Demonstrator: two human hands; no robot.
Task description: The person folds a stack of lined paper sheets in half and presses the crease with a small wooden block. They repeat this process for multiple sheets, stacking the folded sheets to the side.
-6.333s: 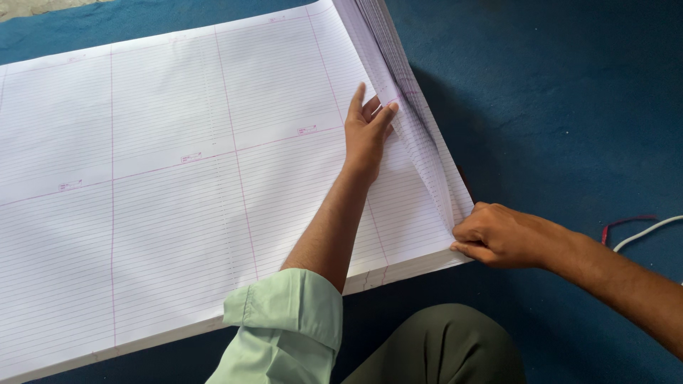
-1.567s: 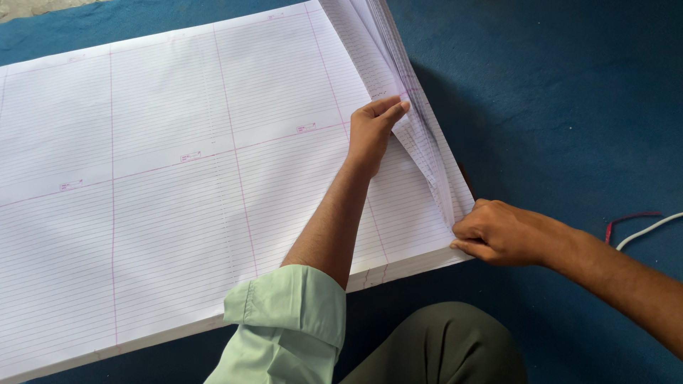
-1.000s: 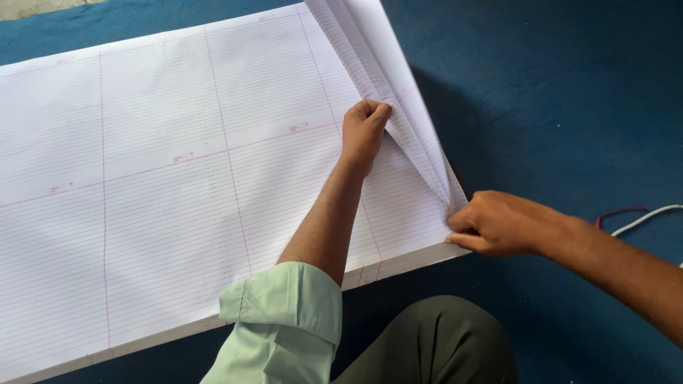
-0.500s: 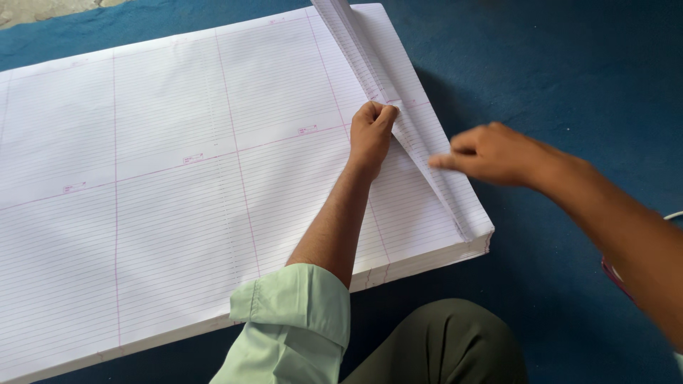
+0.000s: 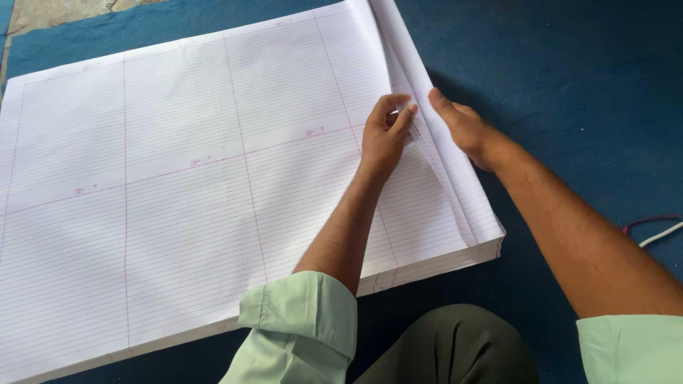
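1. A big stack of ruled paper sheets [image 5: 178, 185] fills the left and centre of the frame, lying flat on a blue floor covering [image 5: 569, 85]; pink lines divide the top sheet into panels.
2. Left hand [image 5: 384, 131], centre-right of the frame: it rests on the top sheet near the stack's right edge, fingers curled, thumb and fingertips pinching a raised fold of sheets [image 5: 427, 142].
3. That lifted fold runs as a ridge from the top edge of the frame down to the stack's lower right corner.
4. Right hand [image 5: 462, 128], just right of the left: it lies against the outer side of the same fold, thumb pointing up the frame. Its fingers are hidden behind the paper, so I can't say whether they grip it or only press on it.
5. The two hands sit just beside each other with the ridge between them.
6. Lower frame: pale green sleeve cuffs [image 5: 299, 327] and an olive-clad knee [image 5: 448, 348].
7. Far right edge: thin red and white cords [image 5: 654, 231] lie on the blue floor, well apart from the stack.
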